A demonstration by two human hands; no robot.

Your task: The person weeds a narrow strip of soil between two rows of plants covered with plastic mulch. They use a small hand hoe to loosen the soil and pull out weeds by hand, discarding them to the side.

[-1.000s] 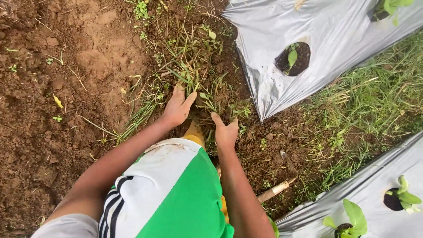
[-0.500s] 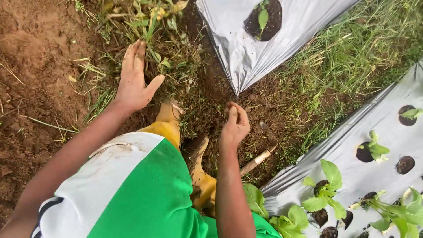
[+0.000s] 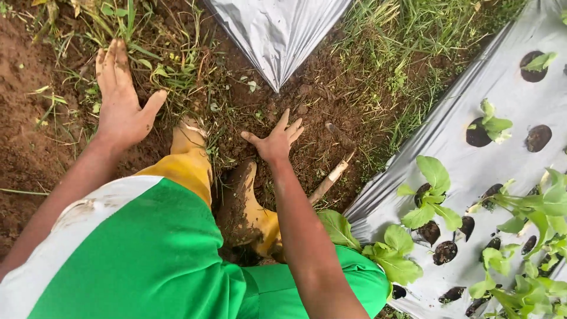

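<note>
Left hand: my left hand (image 3: 121,100) lay flat and spread wide, palm down, fingers together and thumb out, pressing on the weeds; it held nothing.
Right hand: my right hand (image 3: 274,140) was open too, fingers fanned wide over the dark soil, nothing gripped in it; whether the palm touched the ground I could not tell.
Weeds: the loose grass and weeds (image 3: 159,65) sprawled over the ground toward its top left corner, touching and just beyond my left fingertips.
Soil: the bare brown soil (image 3: 307,147) ran between the two plastic sheets, damp and crumbly, right under and beyond my right hand.
Boots: my yellow boots (image 3: 251,210), caked with mud, stood between my two arms, one toe near the left hand, the other just below the right hand.
Stick: a pale wooden stick (image 3: 331,180) lay slanted on the soil just beside my right forearm, near the edge of the right sheet.
Upper sheet: a silver plastic sheet (image 3: 277,29) came down to a point at the top edge of the ground, well apart from my left hand.
Right sheet: another silver plastic sheet (image 3: 472,171) covered the right side, with green seedlings (image 3: 434,195) standing in its round holes.
Grass strip: taller grass (image 3: 413,53) grew between the two sheets.
</note>
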